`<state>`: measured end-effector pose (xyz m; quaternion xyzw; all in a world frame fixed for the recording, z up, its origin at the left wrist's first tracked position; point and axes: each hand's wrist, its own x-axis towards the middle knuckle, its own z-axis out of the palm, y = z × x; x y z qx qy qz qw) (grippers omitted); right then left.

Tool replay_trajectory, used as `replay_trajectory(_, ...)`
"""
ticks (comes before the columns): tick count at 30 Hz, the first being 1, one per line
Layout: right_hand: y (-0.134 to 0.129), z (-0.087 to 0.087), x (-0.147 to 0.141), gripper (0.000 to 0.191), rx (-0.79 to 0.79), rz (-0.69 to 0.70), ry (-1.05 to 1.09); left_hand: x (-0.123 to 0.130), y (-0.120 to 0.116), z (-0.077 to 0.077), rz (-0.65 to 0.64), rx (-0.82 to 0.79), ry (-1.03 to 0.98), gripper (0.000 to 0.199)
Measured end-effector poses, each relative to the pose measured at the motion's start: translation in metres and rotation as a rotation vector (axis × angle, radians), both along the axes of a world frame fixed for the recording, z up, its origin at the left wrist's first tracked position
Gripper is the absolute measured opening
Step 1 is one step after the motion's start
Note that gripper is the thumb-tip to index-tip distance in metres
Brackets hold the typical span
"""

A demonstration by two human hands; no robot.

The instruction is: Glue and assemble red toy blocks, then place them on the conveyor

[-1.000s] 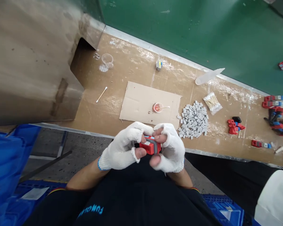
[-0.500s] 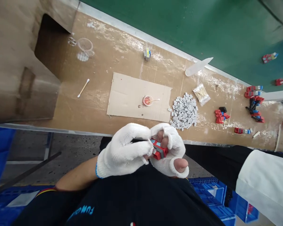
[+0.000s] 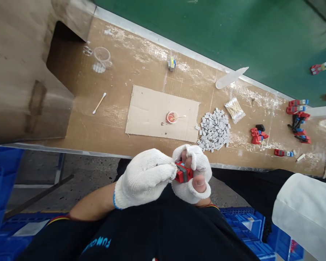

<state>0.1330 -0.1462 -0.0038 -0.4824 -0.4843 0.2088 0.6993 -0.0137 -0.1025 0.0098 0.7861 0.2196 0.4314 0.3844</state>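
Observation:
A small red plastic toy part (image 3: 183,174) with grey and light blue pieces is held in front of my body, just off the table's near edge. My right hand (image 3: 194,175), in a white glove with bare fingertips, is closed around it from the right. My left hand (image 3: 146,177), also white-gloved, pinches at the toy's left end; its fingertips hide whatever small piece may be between them. Beyond my hands lies a heap of small grey plastic pieces (image 3: 214,129). A little cup of reddish liquid (image 3: 171,117) with a cotton swab (image 3: 180,116) in it stands on a cardboard sheet (image 3: 146,108).
A loose cotton swab (image 3: 99,103) and a clear round lid (image 3: 102,54) lie left. At right are a bag of swabs (image 3: 235,110), a white plastic blade (image 3: 232,78) and several red toys (image 3: 258,136). A cardboard box (image 3: 24,83) stands left; a person's white sleeve (image 3: 304,210) shows right.
My left fingers have closed together at the toy's left end, and my right thumb has folded inward towards the toy. The view has shifted slightly.

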Motion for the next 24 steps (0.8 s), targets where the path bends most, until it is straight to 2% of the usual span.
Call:
replay_trajectory(3,-0.001,-0.004,-0.003,0.042,0.012,-0.008,0.047,0.002,0.003,0.001,0.02,0.055,-0.038,0.022)
replay_trajectory(6,0.001,-0.002,-0.006,0.046,-0.011,0.009,0.159,0.004,0.006,0.002,-0.013,-0.036,-0.044,0.023)
replay_trajectory(10,0.002,0.002,-0.009,0.044,-0.011,0.014,0.283,0.006,0.008,0.003,0.006,-0.164,-0.047,0.02)
replay_trajectory(20,-0.009,0.0,-0.006,0.047,-0.08,0.027,0.266,0.004,0.014,0.006,-0.114,-0.075,0.003,0.025)
replay_trajectory(24,-0.005,0.004,-0.007,0.045,-0.067,0.023,0.235,0.004,0.018,0.008,-0.142,-0.106,-0.012,0.028)
